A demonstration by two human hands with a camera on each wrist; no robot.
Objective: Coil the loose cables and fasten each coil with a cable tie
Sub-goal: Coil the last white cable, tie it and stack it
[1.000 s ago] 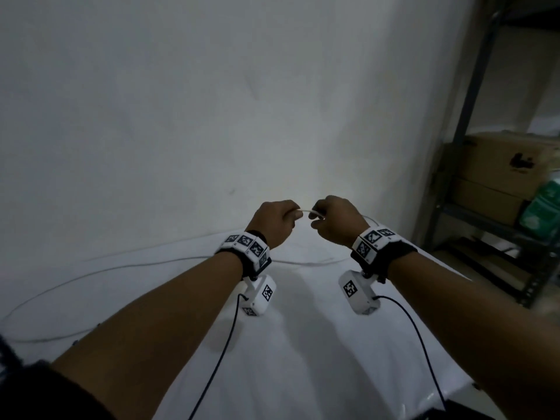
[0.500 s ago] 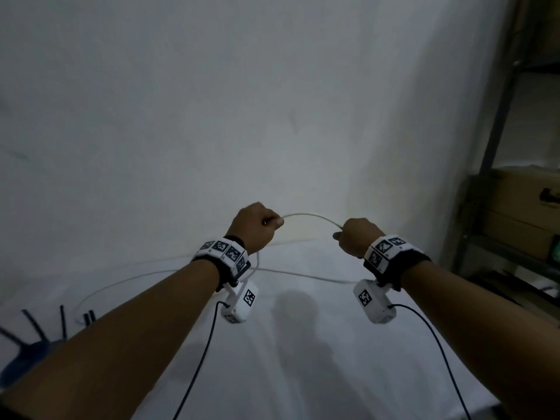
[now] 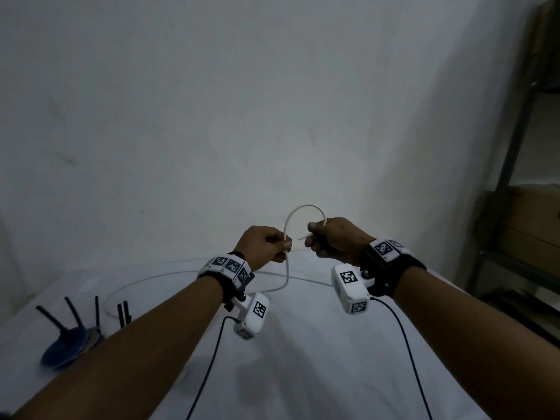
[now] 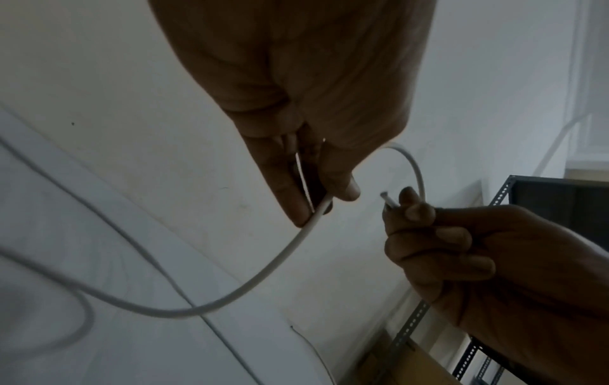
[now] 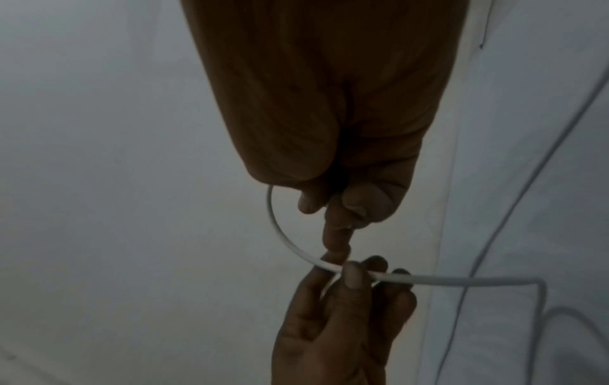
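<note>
A thin white cable (image 3: 304, 206) arcs up in a small loop between my two raised hands. My left hand (image 3: 283, 245) pinches it between thumb and fingers, and from there it hangs down and trails in a wide curve over the white table (image 3: 303, 359). My right hand (image 3: 312, 237) grips the cable near its free end, whose tip pokes out toward the left hand. The left wrist view shows that pinch on the cable (image 4: 263, 271) and the tip (image 4: 385, 196) in the right hand (image 4: 428, 234). Several black cable ties (image 3: 72, 310) stand at the table's left.
The ties rise from a blue holder (image 3: 65, 344) near the table's left edge. A plain white wall stands behind the table. A metal shelf rack (image 3: 512, 153) with cardboard boxes (image 3: 533, 225) is at the right. Black sensor leads hang from both wrists.
My hands have come back together, and the cable span between them has bent from a low, wide arc into a small upright loop. The ties have come further into view.
</note>
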